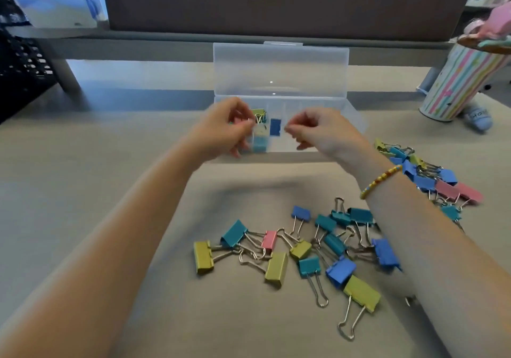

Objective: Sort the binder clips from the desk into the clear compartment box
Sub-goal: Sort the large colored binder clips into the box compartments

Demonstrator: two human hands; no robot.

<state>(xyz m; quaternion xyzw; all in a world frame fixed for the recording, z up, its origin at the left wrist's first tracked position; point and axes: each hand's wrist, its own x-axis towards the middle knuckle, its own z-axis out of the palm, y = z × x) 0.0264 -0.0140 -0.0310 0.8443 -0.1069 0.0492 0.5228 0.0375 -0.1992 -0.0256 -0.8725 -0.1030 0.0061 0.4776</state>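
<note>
1. Clear compartment box [318, 125] sits on the table [83, 164], lid standing open behind it. Its near left part is hidden by both hands.
2. Left hand [221, 128] is over the box's left end, fingers curled. Something pink and green shows at its fingertips, too blurred to say whether it is held.
3. Right hand [318, 130] hangs over the box's middle, fingers curled inward, thumb and forefinger close together. Cannot tell if they pinch anything. A beaded bracelet [380, 180] is on that wrist.
4. In the box: a green clip [260, 114], a dark blue clip [275, 127] and a light blue clip [260, 143], in left-hand compartments. Dividers are hard to make out.
5. A loose pile of binder clips [290, 249] lies on the table near the person, between the forearms. A second pile [431, 175] is to the right, partly hidden by the right forearm.
6. Striped cup [456, 81] at far right is cut off by the frame edge.
</note>
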